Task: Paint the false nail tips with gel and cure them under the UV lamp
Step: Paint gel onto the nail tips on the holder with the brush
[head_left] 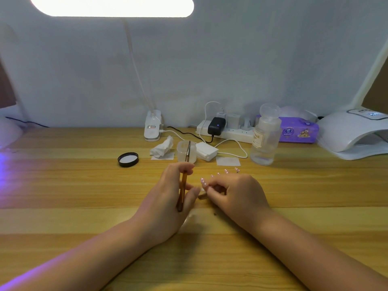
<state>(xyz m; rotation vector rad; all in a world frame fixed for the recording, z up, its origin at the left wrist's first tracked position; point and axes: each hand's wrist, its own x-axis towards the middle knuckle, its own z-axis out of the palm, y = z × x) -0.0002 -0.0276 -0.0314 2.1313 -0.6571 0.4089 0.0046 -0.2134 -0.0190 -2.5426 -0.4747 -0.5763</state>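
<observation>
Your left hand [168, 198] grips the brush [183, 185]; your right hand [235, 192] pinches a nail tip [203, 182] over the wood-grain worktop [63, 185] — UV lamp [352, 133] far right, pale wall [273, 59] behind.

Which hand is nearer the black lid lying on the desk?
Left. The left hand, gripping the brush, sits just right of and nearer the camera than the black lid. The right hand, holding the false nail tips, lies farther right.
</observation>
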